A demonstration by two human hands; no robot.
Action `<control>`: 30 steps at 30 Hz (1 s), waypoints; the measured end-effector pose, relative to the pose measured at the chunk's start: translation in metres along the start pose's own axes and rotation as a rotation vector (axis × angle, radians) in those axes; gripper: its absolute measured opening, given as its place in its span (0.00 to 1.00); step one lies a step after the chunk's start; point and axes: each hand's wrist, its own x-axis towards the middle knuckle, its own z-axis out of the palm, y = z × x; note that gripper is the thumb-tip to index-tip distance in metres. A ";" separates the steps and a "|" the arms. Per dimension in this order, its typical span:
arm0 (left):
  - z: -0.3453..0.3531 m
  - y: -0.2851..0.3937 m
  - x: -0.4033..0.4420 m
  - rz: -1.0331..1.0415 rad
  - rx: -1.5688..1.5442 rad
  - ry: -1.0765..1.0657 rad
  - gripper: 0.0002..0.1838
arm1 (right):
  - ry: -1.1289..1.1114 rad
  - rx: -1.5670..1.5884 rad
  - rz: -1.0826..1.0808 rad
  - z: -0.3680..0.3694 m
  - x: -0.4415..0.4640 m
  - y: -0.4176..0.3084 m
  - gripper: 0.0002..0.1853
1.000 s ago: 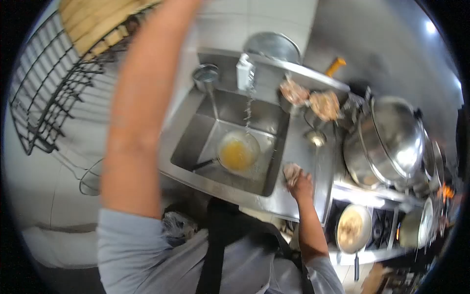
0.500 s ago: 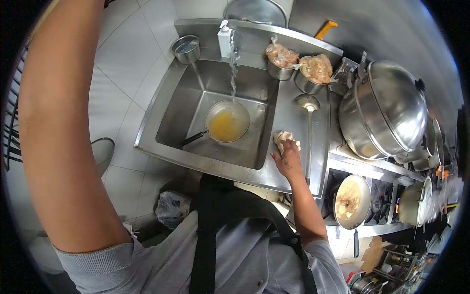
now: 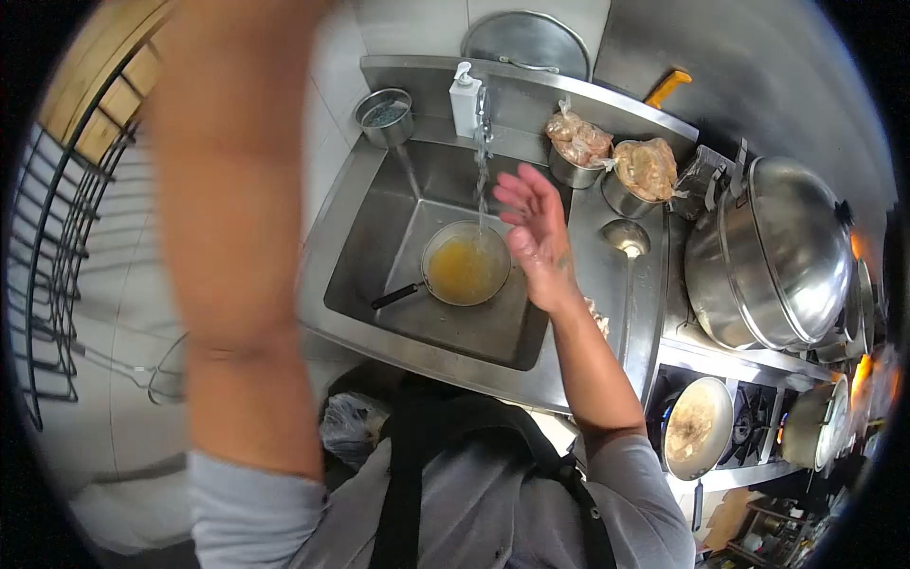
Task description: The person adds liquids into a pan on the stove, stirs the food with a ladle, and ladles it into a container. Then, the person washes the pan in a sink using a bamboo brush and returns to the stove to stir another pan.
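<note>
My right hand (image 3: 538, 232) is raised over the right side of the sink (image 3: 379, 251), close to the running water (image 3: 482, 180), with its fingers apart and nothing in them. Below the stream, a frying pan (image 3: 464, 264) with yellowish liquid rests in the basin, its black handle pointing left. Partly behind my right forearm, a crumpled pale cloth (image 3: 597, 320) lies on the steel counter. My left arm reaches up past the top edge of the view, so my left hand is out of sight.
Two pots of bagged meat (image 3: 580, 142) (image 3: 645, 175), a ladle (image 3: 627, 239) and a soap bottle (image 3: 464, 100) stand around the sink. Right are a large lidded pot (image 3: 773, 256) and a pan on the stove (image 3: 697, 427). A wire rack (image 3: 71, 218) is at left.
My right hand has let go of the pale cloth and moved up and left to the water stream. My left arm has swung right within the shifted view.
</note>
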 end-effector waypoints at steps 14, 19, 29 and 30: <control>0.299 -0.334 -0.349 -1.630 -1.331 0.267 0.15 | 0.390 -0.339 0.977 -0.020 -0.144 0.191 0.26; 0.276 -0.337 -0.386 -1.713 -0.589 0.131 0.20 | 0.406 -0.068 1.083 -0.011 -0.094 0.182 0.31; 0.165 -0.343 -0.693 -1.562 0.216 -1.612 0.37 | -0.353 -0.835 1.322 0.017 -0.115 0.304 0.36; 0.162 -0.343 -0.699 -1.570 0.144 -1.647 0.34 | -0.416 -0.787 1.273 0.021 -0.123 0.311 0.37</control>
